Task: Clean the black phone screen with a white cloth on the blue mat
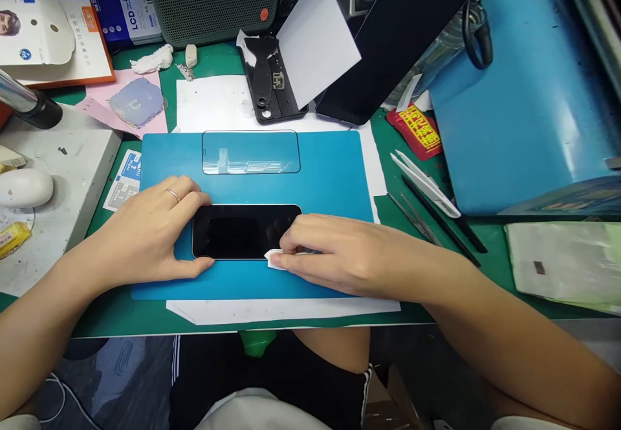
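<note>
A smartphone with a dark screen lies flat on a blue mat. My left hand, with a ring on one finger, grips the phone's left end, thumb at the near edge and fingers at the far edge. Between the thumb and curled fingers of my right hand is a small white wipe, against the phone's near edge toward the right. That hand covers the phone's right end. Just beyond the phone lies a clear screen protector with a black border.
Tweezers and thin dark tools lie to the right, near a red packet. A black tool holder stands behind the mat. At left are a white box with a mouse and wipe packets.
</note>
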Demonstrator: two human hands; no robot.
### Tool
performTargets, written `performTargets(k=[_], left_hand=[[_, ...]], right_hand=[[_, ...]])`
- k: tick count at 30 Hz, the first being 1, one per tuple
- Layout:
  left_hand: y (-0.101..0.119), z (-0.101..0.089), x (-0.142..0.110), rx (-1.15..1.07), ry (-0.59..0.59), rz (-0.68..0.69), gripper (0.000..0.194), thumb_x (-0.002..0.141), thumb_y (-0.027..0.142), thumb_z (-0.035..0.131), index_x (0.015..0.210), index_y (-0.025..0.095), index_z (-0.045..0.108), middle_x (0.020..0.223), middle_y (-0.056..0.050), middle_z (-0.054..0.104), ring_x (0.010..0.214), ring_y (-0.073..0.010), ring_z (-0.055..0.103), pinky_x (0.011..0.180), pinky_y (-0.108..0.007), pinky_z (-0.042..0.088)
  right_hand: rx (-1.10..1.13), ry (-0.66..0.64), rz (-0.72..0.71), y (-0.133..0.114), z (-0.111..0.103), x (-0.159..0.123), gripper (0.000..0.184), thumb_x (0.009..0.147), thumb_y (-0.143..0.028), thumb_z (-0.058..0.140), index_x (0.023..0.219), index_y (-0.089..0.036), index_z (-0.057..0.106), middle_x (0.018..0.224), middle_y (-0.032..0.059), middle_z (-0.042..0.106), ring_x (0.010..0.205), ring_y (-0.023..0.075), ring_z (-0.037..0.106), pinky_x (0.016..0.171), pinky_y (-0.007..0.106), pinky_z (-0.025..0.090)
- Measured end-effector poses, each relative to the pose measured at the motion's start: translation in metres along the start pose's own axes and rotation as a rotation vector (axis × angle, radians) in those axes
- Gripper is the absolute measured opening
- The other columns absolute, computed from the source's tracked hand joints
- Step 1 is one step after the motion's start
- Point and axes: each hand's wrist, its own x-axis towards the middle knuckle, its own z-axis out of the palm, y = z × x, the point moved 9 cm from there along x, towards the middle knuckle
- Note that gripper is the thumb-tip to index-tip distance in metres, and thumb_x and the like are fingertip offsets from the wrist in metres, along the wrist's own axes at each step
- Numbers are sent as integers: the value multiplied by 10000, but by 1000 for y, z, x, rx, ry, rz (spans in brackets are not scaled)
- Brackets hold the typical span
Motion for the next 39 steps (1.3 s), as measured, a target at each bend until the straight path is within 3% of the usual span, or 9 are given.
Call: performTargets(k=[4,10,15,17,22,26,32,36,39], left_hand=[[1,0,0,22,4,13,581,942,615,639,1281,143,615,1170,-166,669,1030,-349,670,827,-469,563],[1,0,1,25,0,9,571,947,617,617,1269,146,607,1164,-165,666,1010,-340,668,812,-464,557],[0,1,0,40,-3,12,593,947,646,610,1274,152,594,1164,-158,667,1015,-337,673,808,-458,567],[0,1,-1,52,2,25,593,957,646,605,1282,149,591,1166,-155,669,1032,-336,680,822,-454,573],[2,-2,-1,69,29,52,598,961,628,617,1279,122,597,1162,-163,668,1018,-331,682,810,-447,578],[3,-3,-1,74,40,63,596,959,616,622,1274,110,601,1157,-167,666,995,-327,678,792,-447,576],[4,-2,-1,67,41,59,576,959,605,630,1275,124,597,1156,-158,662,994,-324,672,801,-443,568],[3,-1,-1,46,29,47,576,952,603,640,1272,127,600,1157,-156,659,1003,-331,671,808,-452,564],[2,-1,-1,31,26,37,589,942,609,651,1278,127,603,1142,-150,657,1017,-344,674,812,-459,562]], right_hand=[[-33,38,-6,1,-4,1,303,1139,-363,515,890,-250,646,896,21,690,817,193,644,740,364,529],[43,-8,74,1,1,5,330,1139,-412,527,881,-244,644,897,10,694,839,184,674,769,343,545],[59,-44,17,-2,4,3,287,1123,-369,574,893,-234,679,893,-6,707,794,157,683,726,313,547],[26,-2,-69,-4,-4,-1,257,1124,-351,574,953,-232,724,941,14,731,822,158,684,721,307,544],[-302,245,-460,-25,-30,-18,254,1134,-171,521,1104,-206,771,1007,66,744,882,168,644,759,308,542],[-367,327,-543,-31,-27,-18,188,1108,-137,582,1070,-171,764,971,68,751,864,167,645,763,318,550],[-400,255,-522,-33,-12,-12,174,1113,-169,599,1092,-170,772,962,58,737,862,162,618,773,319,496],[-435,169,-485,-28,-7,-10,201,1115,-244,604,1210,-171,765,1080,106,727,952,208,629,835,361,487],[-496,186,-482,-29,-5,-9,253,1116,-266,595,1296,-154,735,1141,138,721,1012,238,630,878,384,487]])
